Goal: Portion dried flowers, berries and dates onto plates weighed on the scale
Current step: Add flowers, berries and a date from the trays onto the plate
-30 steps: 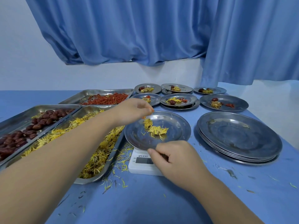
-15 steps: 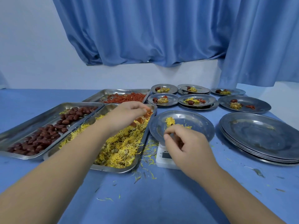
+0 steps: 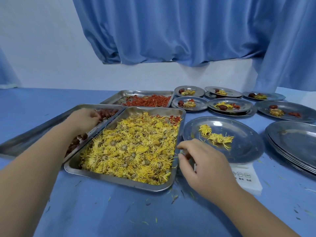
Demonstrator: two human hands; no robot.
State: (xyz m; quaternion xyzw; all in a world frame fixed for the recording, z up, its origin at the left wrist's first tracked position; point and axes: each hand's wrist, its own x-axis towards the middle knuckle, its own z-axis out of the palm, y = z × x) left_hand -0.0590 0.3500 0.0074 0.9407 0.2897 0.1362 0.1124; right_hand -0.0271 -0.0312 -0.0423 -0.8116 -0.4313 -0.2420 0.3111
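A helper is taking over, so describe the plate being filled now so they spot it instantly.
On the blue table, find the big tray of yellow dried flowers; the plate sits just right of it, on a white scale. Unlike the empty stack to its right and the finished plates behind, it holds only yellow flowers.

Pleated blue fabric curtain (image 3: 171, 31) across far wall, right panel (image 3: 289, 57) hangs lower, reaching the table's far right corner. Plain white wall (image 3: 42, 48) behind, far left. Flat blue table covering (image 3: 102, 211) fills the near area.
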